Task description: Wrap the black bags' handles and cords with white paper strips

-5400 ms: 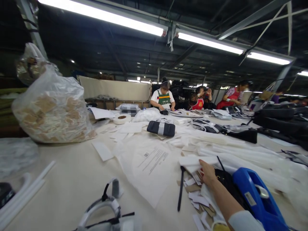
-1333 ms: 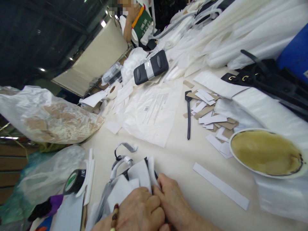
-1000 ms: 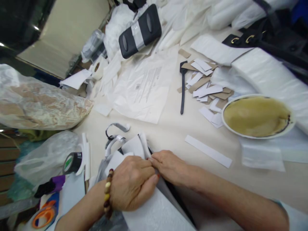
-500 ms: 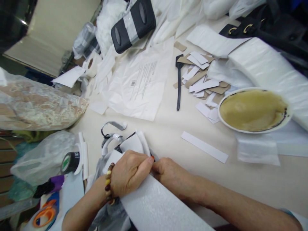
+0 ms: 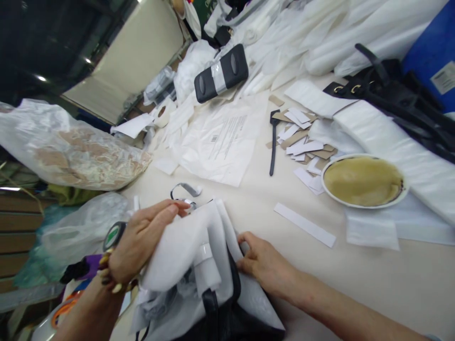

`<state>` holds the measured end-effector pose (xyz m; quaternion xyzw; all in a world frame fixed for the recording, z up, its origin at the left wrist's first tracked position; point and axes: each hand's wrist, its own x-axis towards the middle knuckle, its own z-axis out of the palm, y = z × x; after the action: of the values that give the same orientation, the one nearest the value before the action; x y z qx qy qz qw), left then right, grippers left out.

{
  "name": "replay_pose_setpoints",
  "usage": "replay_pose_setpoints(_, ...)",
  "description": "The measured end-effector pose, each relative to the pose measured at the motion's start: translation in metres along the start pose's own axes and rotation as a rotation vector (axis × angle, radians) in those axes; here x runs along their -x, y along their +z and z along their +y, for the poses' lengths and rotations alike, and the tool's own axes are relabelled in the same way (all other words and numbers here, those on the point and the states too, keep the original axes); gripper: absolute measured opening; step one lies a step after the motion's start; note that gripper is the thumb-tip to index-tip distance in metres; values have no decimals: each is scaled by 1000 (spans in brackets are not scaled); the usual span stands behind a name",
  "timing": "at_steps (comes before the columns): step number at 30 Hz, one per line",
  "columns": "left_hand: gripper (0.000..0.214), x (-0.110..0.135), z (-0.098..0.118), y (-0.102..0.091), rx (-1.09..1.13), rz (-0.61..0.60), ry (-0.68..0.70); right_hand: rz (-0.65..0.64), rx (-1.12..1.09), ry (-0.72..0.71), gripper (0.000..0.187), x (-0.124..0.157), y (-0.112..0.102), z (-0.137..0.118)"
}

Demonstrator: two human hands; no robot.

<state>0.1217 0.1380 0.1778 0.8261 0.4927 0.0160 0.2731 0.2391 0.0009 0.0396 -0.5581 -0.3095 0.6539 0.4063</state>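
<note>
A black bag (image 5: 231,315) with white padding sheets around it sits at the table's front edge, below the middle of the view. One strap wears a white wrap (image 5: 206,265). Over the bag's left part bends a broad white foam sheet (image 5: 174,251). My left hand (image 5: 142,237), wearing a bead bracelet, lies along the sheet's upper left edge with fingers stretched out. On the other side, my right hand (image 5: 265,265) pinches the bag's right edge between thumb and fingers. The bag's inside is mostly hidden by the sheets.
Right of the hands lies a white strip (image 5: 305,225). Beyond it are a bowl of yellowish stuff (image 5: 364,182), a pile of card pieces (image 5: 302,142) and a black strap (image 5: 273,147). A taped black case (image 5: 222,73) stands at the back. Plastic bags (image 5: 74,147) crowd the left.
Both hands were together on the flat white sheet; now they are apart, left hand to the left, right hand on the bag's edge. The sheet is bent over and the bag shows more.
</note>
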Motion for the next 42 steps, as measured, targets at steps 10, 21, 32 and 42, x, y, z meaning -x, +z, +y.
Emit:
replay_pose_setpoints(10,36,-7,-45,53,-166,-105,-48,-20,138,-212,22,-8,25,14)
replay_pose_setpoints(21,26,-1,-36,36,-246,60,24,-48,758,-244,32,18,9,-7)
replay_pose_setpoints(32,37,66,-28,-24,-328,416,-65,268,440,-396,41,48,44,-73)
replay_pose_setpoints(42,29,170,-102,-52,279,175,7,24,3,-293,34,16,96,-105)
